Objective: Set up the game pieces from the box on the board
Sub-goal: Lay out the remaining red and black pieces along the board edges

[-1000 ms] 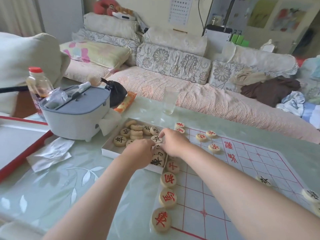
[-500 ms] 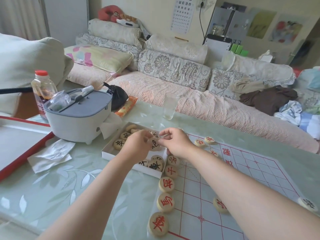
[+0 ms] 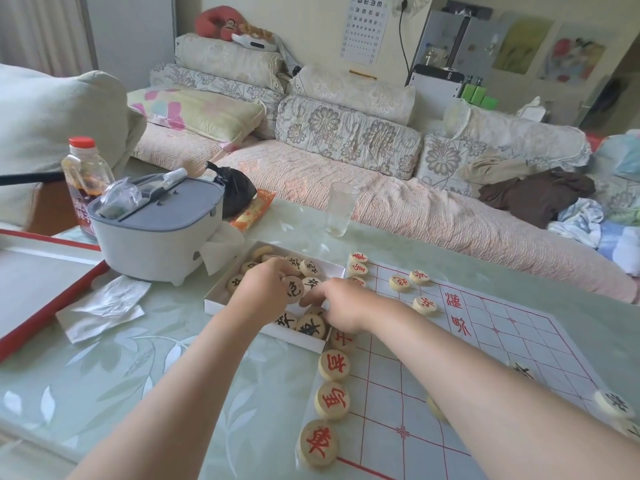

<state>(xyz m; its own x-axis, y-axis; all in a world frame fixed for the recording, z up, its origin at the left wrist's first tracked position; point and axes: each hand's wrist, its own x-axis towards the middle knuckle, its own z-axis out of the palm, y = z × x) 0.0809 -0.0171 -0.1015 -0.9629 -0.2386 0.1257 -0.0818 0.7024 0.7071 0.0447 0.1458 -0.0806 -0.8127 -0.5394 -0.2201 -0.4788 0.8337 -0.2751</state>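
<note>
Over the white box [image 3: 304, 341] on the bench [image 3: 138, 375], the left hand [image 3: 263, 289] pinches a black-marked piece [image 3: 294, 289]. Just beside it the right hand [image 3: 349, 308] reaches into the box, its grip hidden. Red pieces [image 3: 333, 365] line the near-left edge of the board [image 3: 502, 341].

The room is bright with soft, even daylight. The shiny table [image 3: 104, 393] shows pale glare along its far edge, near the glass [image 3: 341, 209]. Shadows under the arms [image 3: 502, 403] and the pieces [image 3: 333, 365] are faint and soft. Colours look a bit washed out. Walls lean and bend at the picture's sides. The near arms look slightly blurry.
</note>
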